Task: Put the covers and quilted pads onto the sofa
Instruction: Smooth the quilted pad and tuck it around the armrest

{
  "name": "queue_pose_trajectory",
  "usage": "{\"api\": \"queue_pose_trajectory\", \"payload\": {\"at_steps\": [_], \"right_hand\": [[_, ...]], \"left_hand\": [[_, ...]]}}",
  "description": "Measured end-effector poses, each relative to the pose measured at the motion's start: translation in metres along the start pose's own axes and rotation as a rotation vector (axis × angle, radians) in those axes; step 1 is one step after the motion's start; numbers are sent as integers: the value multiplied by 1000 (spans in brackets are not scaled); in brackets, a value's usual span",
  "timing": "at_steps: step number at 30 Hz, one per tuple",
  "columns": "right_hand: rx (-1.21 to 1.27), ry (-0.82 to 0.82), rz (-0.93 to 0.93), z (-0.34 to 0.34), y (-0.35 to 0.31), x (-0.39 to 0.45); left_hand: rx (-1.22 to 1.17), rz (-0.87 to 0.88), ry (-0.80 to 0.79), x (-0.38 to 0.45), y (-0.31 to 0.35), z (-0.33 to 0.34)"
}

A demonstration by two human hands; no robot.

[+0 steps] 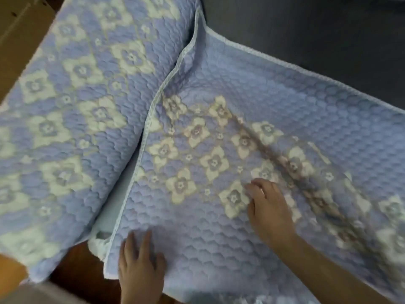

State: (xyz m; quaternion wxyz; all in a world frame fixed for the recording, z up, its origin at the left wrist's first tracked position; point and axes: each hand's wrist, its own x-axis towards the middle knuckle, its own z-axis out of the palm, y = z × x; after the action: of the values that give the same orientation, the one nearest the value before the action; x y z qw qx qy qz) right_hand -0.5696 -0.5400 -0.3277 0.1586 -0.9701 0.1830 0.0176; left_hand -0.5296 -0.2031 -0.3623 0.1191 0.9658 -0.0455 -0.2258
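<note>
Far left: a strip of brown wood or board (15, 40) along the upper edge, partly cut off by the frame. Next to it, running from the top centre down to the lower left: a quilted pad (72, 110), lavender-blue with cream flower medallions, draped on a slope. Just right of that, touching or nearly touching along a diagonal seam: a second quilted pad (219, 141) of the same pattern, edged in pale piping (153, 106), spread flatter and filling the middle and right of the view, with a crease running diagonally through its flowers. Between the two pads low down: a sliver of white underlayer (114, 207), and below it dark brown wood (76, 268). At bottom centre: left hand (140, 264), fingers straight and spread, palm flat on the plain border of the second pad near its lower left corner. Further right: right hand (267, 207), palm down on the patterned area, fingers loosely bent with the tips on the fabric, blurred, so hard to tell whether pinching or only pressing. Upper right, beyond the piped edge: dark grey upholstery (306, 36).
</note>
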Motion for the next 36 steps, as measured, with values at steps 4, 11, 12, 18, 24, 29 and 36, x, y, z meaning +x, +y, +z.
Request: {"api": "queue_pose_trajectory", "payload": {"at_steps": [4, 11, 12, 18, 24, 29, 36], "right_hand": [[61, -278, 182, 16, -9, -122], [222, -382, 751, 10, 2, -278], [220, -404, 811, 6, 7, -293], [32, -449, 533, 19, 18, -319], [-125, -347, 538, 54, 26, -252], [176, -281, 798, 38, 16, -253], [537, -914, 375, 4, -75, -315]], "left_hand": [[-279, -463, 10, -47, -10, -9], [-814, -941, -168, -77, -3, 17], [-925, -933, -212, -76, -1, 21], [-1311, -435, -128, -63, 74, -33], [-845, -301, -306, -8, 101, -54], [-1129, -677, -269, 18, 74, -49], [-1220, -593, -428, 6, 27, -44]]}}
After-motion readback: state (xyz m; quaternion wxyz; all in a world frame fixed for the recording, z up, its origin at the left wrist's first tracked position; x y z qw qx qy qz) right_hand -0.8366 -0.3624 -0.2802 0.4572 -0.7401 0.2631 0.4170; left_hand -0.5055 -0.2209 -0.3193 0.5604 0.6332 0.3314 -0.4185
